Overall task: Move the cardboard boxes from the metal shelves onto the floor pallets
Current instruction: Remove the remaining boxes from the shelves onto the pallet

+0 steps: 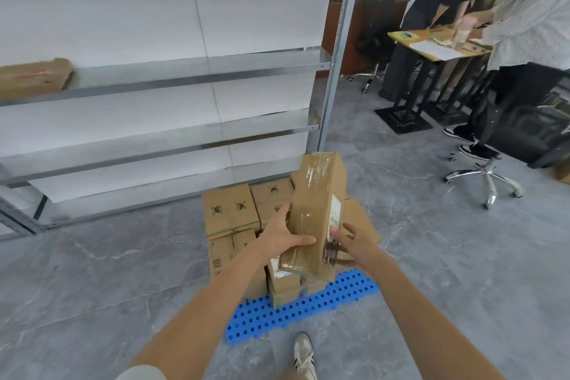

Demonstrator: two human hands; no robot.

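I hold a long taped cardboard box point(314, 210) with a white label, tilted up and away from me, above the blue perforated floor pallet point(296, 308). My left hand point(282, 236) grips its left side and my right hand point(354, 242) grips its right side by the label. Under it, several cardboard boxes point(229, 210) are stacked on the pallet. One flat cardboard box point(34, 77) lies on the metal shelves point(197, 71) at the far left, on the middle level.
The shelf upright point(337, 49) stands behind the pallet. Two people lean over a desk point(438, 46) at the back right. A black swivel chair point(521, 136) stands to the right. My shoe point(303, 355) is just in front of the pallet on the grey floor.
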